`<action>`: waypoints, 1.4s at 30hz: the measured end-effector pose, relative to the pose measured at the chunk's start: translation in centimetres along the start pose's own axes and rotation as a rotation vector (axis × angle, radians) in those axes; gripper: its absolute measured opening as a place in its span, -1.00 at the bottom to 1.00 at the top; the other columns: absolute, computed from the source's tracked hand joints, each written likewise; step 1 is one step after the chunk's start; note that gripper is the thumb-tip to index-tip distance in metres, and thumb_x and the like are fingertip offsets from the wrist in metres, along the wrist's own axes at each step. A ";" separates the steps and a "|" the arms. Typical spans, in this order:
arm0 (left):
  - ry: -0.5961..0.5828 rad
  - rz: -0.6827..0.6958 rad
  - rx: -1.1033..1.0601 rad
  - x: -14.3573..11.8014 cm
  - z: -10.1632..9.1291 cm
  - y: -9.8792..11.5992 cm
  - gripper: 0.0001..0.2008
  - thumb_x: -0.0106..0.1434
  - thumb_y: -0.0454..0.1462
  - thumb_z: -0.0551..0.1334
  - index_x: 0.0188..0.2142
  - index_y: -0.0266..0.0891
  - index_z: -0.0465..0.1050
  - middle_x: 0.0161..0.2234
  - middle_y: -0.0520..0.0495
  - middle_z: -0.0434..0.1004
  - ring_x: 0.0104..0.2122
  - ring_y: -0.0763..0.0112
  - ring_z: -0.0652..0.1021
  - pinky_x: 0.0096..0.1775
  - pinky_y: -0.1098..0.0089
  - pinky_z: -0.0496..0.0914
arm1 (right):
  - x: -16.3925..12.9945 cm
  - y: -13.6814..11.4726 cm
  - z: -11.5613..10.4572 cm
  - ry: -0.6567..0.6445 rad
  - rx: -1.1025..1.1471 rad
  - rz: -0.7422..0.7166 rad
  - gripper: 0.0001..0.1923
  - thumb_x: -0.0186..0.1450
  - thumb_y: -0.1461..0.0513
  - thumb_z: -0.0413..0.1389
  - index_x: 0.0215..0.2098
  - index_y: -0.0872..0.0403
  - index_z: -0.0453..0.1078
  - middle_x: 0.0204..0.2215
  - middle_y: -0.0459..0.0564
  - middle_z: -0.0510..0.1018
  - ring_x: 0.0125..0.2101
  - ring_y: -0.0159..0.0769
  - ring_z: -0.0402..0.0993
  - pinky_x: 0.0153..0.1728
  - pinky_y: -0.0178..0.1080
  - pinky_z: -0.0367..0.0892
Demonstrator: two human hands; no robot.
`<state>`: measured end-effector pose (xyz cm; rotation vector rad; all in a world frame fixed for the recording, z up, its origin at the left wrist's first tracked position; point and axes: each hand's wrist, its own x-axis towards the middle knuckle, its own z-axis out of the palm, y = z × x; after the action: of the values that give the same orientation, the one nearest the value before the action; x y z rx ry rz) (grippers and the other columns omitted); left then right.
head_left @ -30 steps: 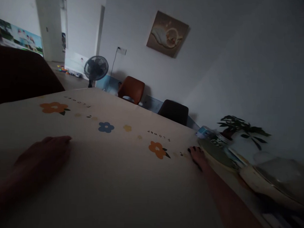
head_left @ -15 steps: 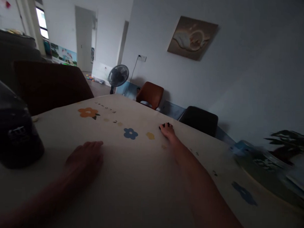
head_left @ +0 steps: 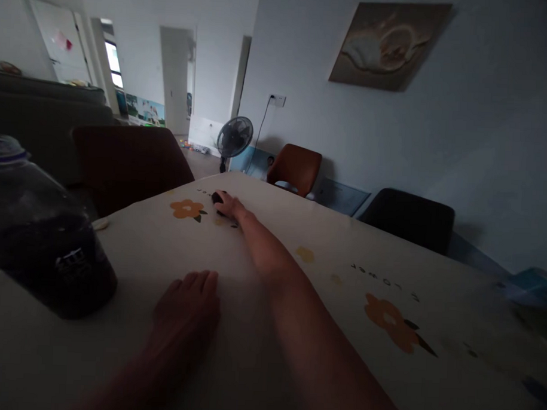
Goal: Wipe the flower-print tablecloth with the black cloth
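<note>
My right hand (head_left: 228, 206) reaches far across the table, its fingers closed around a small black object (head_left: 219, 198) pressed to the tablecloth (head_left: 263, 228). What kind of thing it is cannot be made out. Beside that hand is a printed orange flower (head_left: 186, 209) on the cloth. Closer to me, my left hand (head_left: 191, 304) lies palm down on the table, fingers stretched forward, with nothing seen in it. To its left stands a large clear jar (head_left: 69, 263) full of dark contents.
A small pale item (head_left: 100, 224) lies by the jar. Around the table are a brown chair (head_left: 131, 164), an orange-brown chair (head_left: 296, 169) and a black chair (head_left: 410, 219). A fan (head_left: 234, 136) stands beyond. Bluish plastic (head_left: 533, 280) sits at the right edge.
My right hand has swept leftward and farther away over the cloth with the black object. The view has shifted left. My left hand stays resting on the table.
</note>
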<state>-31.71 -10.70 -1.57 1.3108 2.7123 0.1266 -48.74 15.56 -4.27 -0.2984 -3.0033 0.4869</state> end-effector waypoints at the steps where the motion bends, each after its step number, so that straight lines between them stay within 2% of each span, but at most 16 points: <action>1: 0.008 -0.010 0.004 0.1 0.2 -0.2 -0.54 0.35 -0.38 -0.10 0.16 -0.30 0.35 0.11 -0.24 0.41 0.09 0.10 0.41 0.07 0.09 0.31 | -0.3 -0.6 0.1 -0.019 0.013 -0.054 -0.36 0.32 0.21 -0.04 0.36 0.06 0.06 0.33 0.00 0.16 0.30 -0.13 0.06 0.31 -0.03 -0.05; 4: 0.049 -0.046 0.004 0.4 0.7 -0.8 -0.55 0.37 -0.35 -0.08 0.19 -0.30 0.31 0.16 -0.26 0.36 0.13 0.09 0.39 0.10 0.09 0.30 | -2.5 -1.8 0.4 -0.077 0.037 -0.199 -0.34 0.27 0.32 -0.03 0.34 0.00 0.12 0.33 -0.12 0.15 0.30 -0.24 0.08 0.32 -0.14 -0.06; 7: 0.133 -0.094 -0.018 0.8 0.9 -1.5 -0.54 0.38 -0.30 -0.03 0.22 -0.32 0.27 0.17 -0.27 0.35 0.16 0.09 0.35 0.13 0.10 0.27 | -6.4 -2.4 0.7 -0.132 0.087 -0.360 -0.33 0.22 0.38 -0.03 0.31 0.02 0.18 0.34 -0.09 0.13 0.32 -0.25 0.01 0.34 -0.07 -0.16; 13: 0.373 -0.269 -0.202 1.4 0.1 -2.9 -0.55 0.38 -0.26 0.00 0.19 -0.43 0.27 0.17 -0.31 0.34 0.14 0.07 0.36 0.15 0.09 0.28 | -18.8 -3.9 0.3 -0.217 0.355 -0.681 -0.36 0.20 0.32 0.04 0.27 0.09 0.25 0.33 0.00 0.15 0.35 -0.22 -0.07 0.33 -0.11 -0.16; 15: 0.452 -0.308 -0.288 1.5 -0.1 -3.2 -0.55 0.36 -0.25 0.00 0.17 -0.44 0.28 0.14 -0.32 0.37 0.13 0.06 0.37 0.15 0.08 0.28 | -22.9 -4.5 -0.1 -0.248 0.487 -0.662 -0.36 0.18 0.32 0.01 0.25 0.04 0.28 0.30 -0.06 0.22 0.33 -0.22 0.00 0.31 -0.13 -0.09; 18: 0.493 -0.326 -0.375 1.6 -0.2 -3.4 -0.53 0.34 -0.26 -0.01 0.17 -0.45 0.27 0.12 -0.33 0.38 0.13 0.05 0.36 0.17 0.08 0.28 | -25.9 -4.4 -0.7 -0.140 0.712 -0.364 -0.38 0.15 0.31 -0.05 0.19 0.03 0.35 0.13 -0.03 0.44 0.12 -0.21 0.35 0.16 -0.13 0.20; 20: 0.476 -0.329 -0.411 1.5 -0.3 -3.4 -0.52 0.35 -0.26 -0.01 0.19 -0.45 0.24 0.14 -0.32 0.36 0.16 0.05 0.33 0.19 0.08 0.26 | -25.5 -3.1 -1.2 0.034 0.758 -0.130 -0.49 0.22 0.25 -0.10 0.09 0.07 0.40 -0.02 0.03 0.53 -0.04 -0.20 0.46 0.01 -0.13 0.34; 23: 0.421 -0.361 -0.435 1.4 -0.5 -3.3 -0.51 0.35 -0.26 -0.01 0.22 -0.44 0.21 0.17 -0.29 0.32 0.19 0.05 0.29 0.21 0.07 0.25 | -23.1 0.0 -2.1 0.253 0.586 0.050 -0.63 0.31 0.16 -0.11 -0.09 0.09 0.45 -0.13 0.07 0.55 -0.08 -0.18 0.47 0.01 -0.11 0.33; 27: 0.379 -0.376 -0.423 1.3 -0.7 -3.0 -0.52 0.36 -0.27 -0.01 0.22 -0.43 0.20 0.17 -0.29 0.32 0.20 0.08 0.28 0.22 0.11 0.25 | -22.2 3.6 -2.2 0.414 0.425 0.146 -0.61 0.32 0.16 -0.09 0.01 0.13 0.39 0.05 0.20 0.43 0.11 -0.12 0.31 0.19 -0.01 0.15; 29: 0.354 -0.360 -0.415 1.3 -0.7 -2.8 -0.52 0.36 -0.26 -0.01 0.22 -0.42 0.21 0.17 -0.28 0.33 0.21 0.09 0.28 0.22 0.12 0.25 | -23.1 3.9 -1.5 0.393 0.361 0.084 -0.56 0.33 0.14 -0.04 0.10 0.13 0.36 0.19 0.22 0.31 0.22 -0.11 0.18 0.26 0.00 0.03; 32: 0.321 -0.320 -0.395 1.3 -0.5 -2.4 -0.52 0.36 -0.24 0.01 0.22 -0.41 0.22 0.17 -0.28 0.33 0.21 0.08 0.29 0.20 0.10 0.27 | -24.2 3.1 -0.5 0.202 0.117 -0.209 -0.48 0.35 0.09 0.06 0.24 0.04 0.28 0.33 0.15 0.11 0.32 -0.09 -0.01 0.30 0.04 -0.06; 34: 0.313 -0.291 -0.361 1.2 -0.3 -2.2 -0.52 0.37 -0.23 0.01 0.22 -0.41 0.22 0.17 -0.29 0.32 0.21 0.09 0.29 0.19 0.11 0.28 | -23.8 2.5 -0.3 0.089 -0.050 -0.344 -0.50 0.41 0.08 0.03 0.29 -0.05 0.24 0.35 0.09 0.07 0.33 -0.09 -0.03 0.28 0.06 -0.02; 35: 0.303 -0.276 -0.335 1.1 -0.2 -2.1 -0.52 0.36 -0.23 0.02 0.22 -0.41 0.22 0.17 -0.29 0.32 0.21 0.10 0.30 0.19 0.12 0.28 | -23.2 2.4 -0.4 0.056 -0.093 -0.347 -0.53 0.43 0.10 0.00 0.28 -0.07 0.25 0.34 0.07 0.08 0.31 -0.12 0.01 0.27 0.02 0.01; 37: 0.255 -0.232 -0.269 1.1 0.1 -1.9 -0.52 0.35 -0.25 0.02 0.22 -0.40 0.24 0.17 -0.29 0.33 0.19 0.12 0.32 0.18 0.14 0.29 | -21.2 2.8 -0.9 0.031 -0.128 -0.210 -0.58 0.45 0.15 -0.01 0.26 -0.13 0.27 0.31 -0.02 0.17 0.25 -0.25 0.15 0.26 -0.14 0.06; 39: 0.190 -0.177 -0.197 1.0 0.3 -1.7 -0.53 0.35 -0.27 0.00 0.21 -0.40 0.26 0.17 -0.30 0.34 0.17 0.12 0.35 0.17 0.14 0.29 | -18.7 3.9 -1.9 0.063 -0.136 0.027 -0.59 0.45 0.20 -0.01 0.24 -0.15 0.29 0.27 -0.09 0.24 0.20 -0.34 0.21 0.24 -0.27 0.07; 42: 0.157 -0.157 -0.144 1.0 0.7 -1.5 -0.53 0.36 -0.30 -0.03 0.22 -0.35 0.26 0.16 -0.30 0.35 0.16 0.12 0.36 0.16 0.13 0.28 | -14.9 6.3 -3.2 0.183 -0.140 0.379 -0.57 0.46 0.23 -0.12 0.26 0.02 0.28 0.25 0.12 0.23 0.21 -0.15 0.18 0.23 -0.12 0.09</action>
<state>-33.38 -10.85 -2.52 1.0865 2.8600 0.4177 -32.68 19.35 -4.09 -0.8807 -2.8083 0.2561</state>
